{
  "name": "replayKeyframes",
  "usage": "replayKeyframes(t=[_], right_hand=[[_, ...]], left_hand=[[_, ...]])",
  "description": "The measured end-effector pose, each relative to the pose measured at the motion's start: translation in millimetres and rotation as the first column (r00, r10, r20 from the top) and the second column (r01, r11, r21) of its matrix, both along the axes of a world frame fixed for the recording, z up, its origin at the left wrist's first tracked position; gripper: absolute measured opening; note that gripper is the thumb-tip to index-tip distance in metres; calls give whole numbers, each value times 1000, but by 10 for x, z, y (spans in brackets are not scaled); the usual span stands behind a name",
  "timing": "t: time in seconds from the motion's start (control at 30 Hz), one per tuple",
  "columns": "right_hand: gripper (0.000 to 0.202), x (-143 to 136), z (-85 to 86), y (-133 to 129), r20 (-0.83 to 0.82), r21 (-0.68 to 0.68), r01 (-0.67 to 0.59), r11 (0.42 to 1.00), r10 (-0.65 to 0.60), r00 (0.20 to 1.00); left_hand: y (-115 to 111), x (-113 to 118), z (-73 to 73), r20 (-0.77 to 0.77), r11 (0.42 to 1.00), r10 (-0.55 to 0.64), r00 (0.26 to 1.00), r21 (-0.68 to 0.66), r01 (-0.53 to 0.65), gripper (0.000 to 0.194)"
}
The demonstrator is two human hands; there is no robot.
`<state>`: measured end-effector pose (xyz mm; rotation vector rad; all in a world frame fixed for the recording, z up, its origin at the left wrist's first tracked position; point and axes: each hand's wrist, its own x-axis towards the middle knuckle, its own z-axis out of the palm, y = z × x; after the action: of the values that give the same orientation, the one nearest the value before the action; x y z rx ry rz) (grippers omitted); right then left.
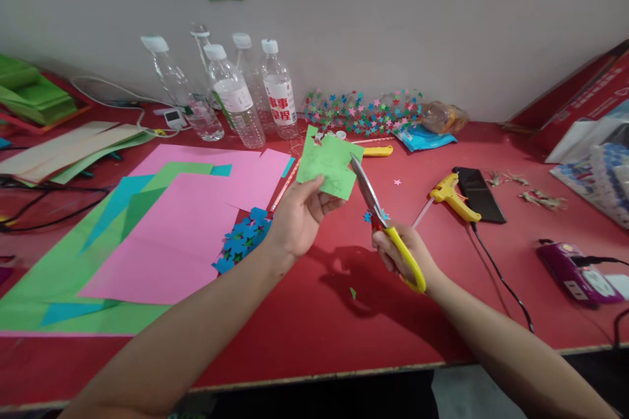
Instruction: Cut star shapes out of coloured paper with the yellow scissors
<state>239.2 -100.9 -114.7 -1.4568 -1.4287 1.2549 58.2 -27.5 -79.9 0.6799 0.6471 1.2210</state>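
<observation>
Between the thumb and fingers of my left hand [304,213] is a piece of light green paper [327,163], held up above the table. Faint pencil-like marks show on it, and a notch is cut into its right side. My right hand [400,249] grips a pair of scissors [371,193] with yellow handles. Their blades point up and left, with the tips at the paper's right edge; the blades look nearly closed. Below the hands, a small green paper scrap [352,292] lies on the red table [314,334]. Blue paper with star-shaped cutouts [243,242] rests beside my left wrist.
Pink and green sheets [162,242] cover the left side. Several plastic bottles [236,105] stand by the wall, near a star-covered clear bottle [363,111] lying sideways. At right are a yellow glue gun [455,198], a black phone [479,195] and a purple power strip [577,275] with cords.
</observation>
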Motion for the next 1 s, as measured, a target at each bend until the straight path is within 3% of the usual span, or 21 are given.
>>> replayKeyframes(t=[0.17,0.4,0.63,1.0], right_hand=[[39,-56,22,-17,-15,-53,-30,998,29,999],[41,-24,10,6,15,-26,-72,997,73,997],[43,16,145,-29,56,18,-149,989,148,987],[54,73,202,-15,62,17,-261,965,259,964]], left_hand=[[-64,-2,28,-171,992,-16,985,124,38,18],[-42,-51,83,-304,979,70,950,204,-7,14],[-21,-96,83,-347,959,174,921,274,-77,16],[-16,-206,175,-597,922,249,763,387,1,28]])
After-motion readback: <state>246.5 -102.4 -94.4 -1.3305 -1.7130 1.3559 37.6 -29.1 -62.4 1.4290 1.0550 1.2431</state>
